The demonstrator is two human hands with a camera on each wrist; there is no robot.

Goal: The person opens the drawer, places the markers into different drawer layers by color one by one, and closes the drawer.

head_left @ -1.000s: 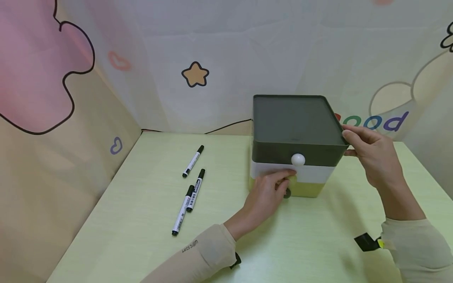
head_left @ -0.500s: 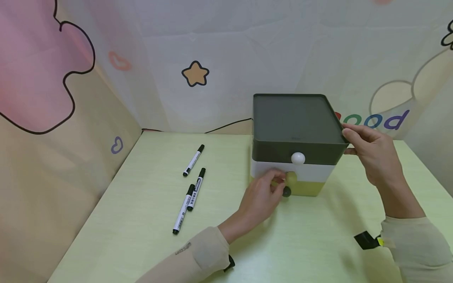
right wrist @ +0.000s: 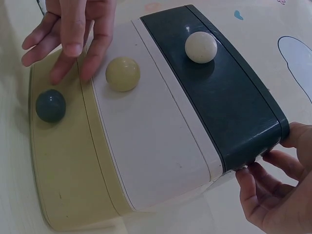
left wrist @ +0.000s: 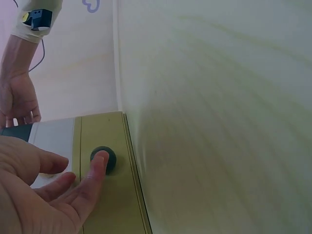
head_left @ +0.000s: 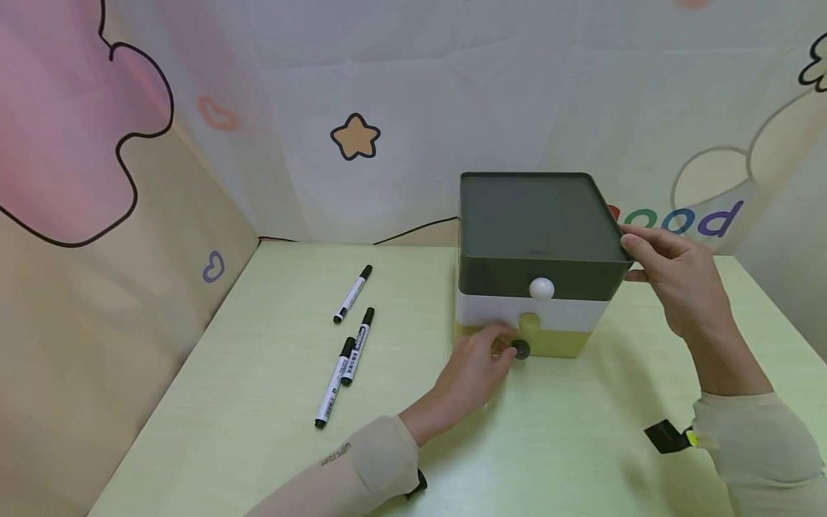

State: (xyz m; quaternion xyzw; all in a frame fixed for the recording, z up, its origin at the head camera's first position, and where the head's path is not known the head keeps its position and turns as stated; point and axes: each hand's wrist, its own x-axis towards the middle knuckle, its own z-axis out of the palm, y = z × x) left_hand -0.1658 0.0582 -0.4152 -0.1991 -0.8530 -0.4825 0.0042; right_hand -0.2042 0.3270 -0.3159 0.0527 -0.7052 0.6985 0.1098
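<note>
A small three-drawer box (head_left: 536, 215) stands on the table, with a dark green top drawer, a white middle one and a yellow-green bottom one. Its knobs are a white knob (right wrist: 201, 47), a yellow knob (right wrist: 123, 74) and a dark green knob (right wrist: 50, 106) at the bottom. My left hand (head_left: 474, 368) is in front of the lower drawers, fingers spread and loosely bent. One fingertip overlaps the dark knob in the left wrist view, while the right wrist view shows the fingers just beside it. My right hand (head_left: 681, 280) grips the box's top right edge, thumb on the rim.
Left of the box lie several black-capped white markers: one marker (head_left: 353, 294) farther back, and two nearer, a marker (head_left: 360, 345) and a marker (head_left: 332, 391), lying against each other. A printed cloth backdrop (head_left: 400, 93) rises behind the table (head_left: 258, 402).
My left hand has moved down from the yellow knob to the dark knob of the bottom drawer. My right hand keeps its grip on the box edge.
</note>
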